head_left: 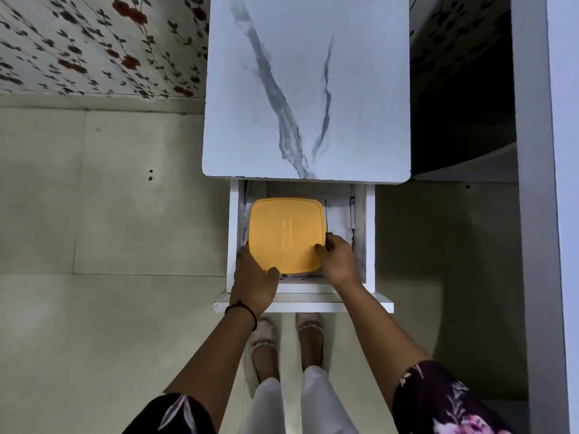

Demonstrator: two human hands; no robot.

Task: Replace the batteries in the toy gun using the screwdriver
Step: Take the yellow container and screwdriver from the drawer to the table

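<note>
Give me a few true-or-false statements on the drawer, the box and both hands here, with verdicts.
1. The drawer under the marble table top is open. True.
2. The yellow-lidded box sits on the table top. False: it lies inside the drawer.
3. The right hand holds the screwdriver just right of the box. True.
4. The left hand hangs idle. False: it grips the box's near left corner.
5. A toy gun lies in the drawer. False: none is in view.

Both hands reach into an open drawer [369, 233]: the left hand [255, 277] grips a yellow box [285, 234], the right hand [336, 261] holds a screwdriver [326, 225] beside it.
</note>
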